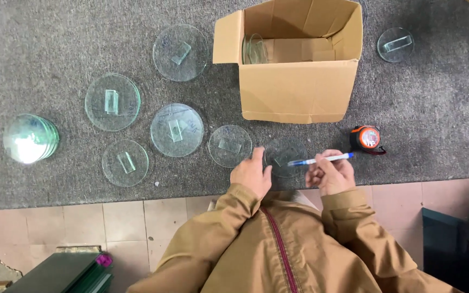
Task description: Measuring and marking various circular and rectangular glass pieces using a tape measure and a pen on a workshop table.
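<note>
Tan sleeves nearest; left hand (251,173) flat, steadying glass disc (285,156); right hand (330,173) fingers pinching pen (320,159) over it.

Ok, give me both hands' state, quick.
Left hand: open, resting on the glass disc.
Right hand: closed on a blue-and-white pen.

Clear glass discs on a rough grey carpeted bench.

Left of the matt brown cardboard box (295,65), glossy greenish glass discs (176,129) lie on coarse, fuzzy grey covering (55,49). Just right of the box sits a shiny orange plastic tape measure (366,138). Below it, a smooth plastic pen (321,159) and matt tan cloth sleeves (234,228).
</note>
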